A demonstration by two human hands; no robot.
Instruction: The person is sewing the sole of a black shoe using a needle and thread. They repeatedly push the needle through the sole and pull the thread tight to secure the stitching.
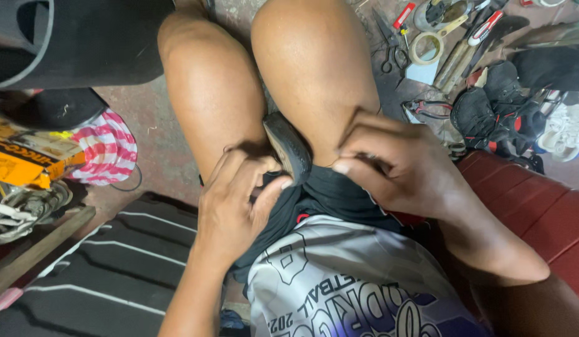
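Gripping: both hands are on a dark shoe sole (288,148) wedged between the person's bare knees
Left hand (236,203): curled shut around the near end of the sole, thumb pressed up against its edge, fingers tucked underneath
Right hand (395,168): fingers bent and closed, fingertips pinching at the right side of the sole, right up against the inner thigh
Sole: stands on edge, tilted a bit, pinned between the two legs just above the black shorts (330,193)
Seat: person sits on a red bench (539,212), grey printed shirt at the bottom of the view
Floor, right side: pretty cluttered; scissors (392,47), a roll of tape (427,47), red-handled pliers (430,109) and a black-and-red shoe (495,109), all well apart from the hands
Floor, left side: pink-striped cloth (105,150) next to a yellow box (27,156), plus a black striped mat (108,262) close to the left forearm
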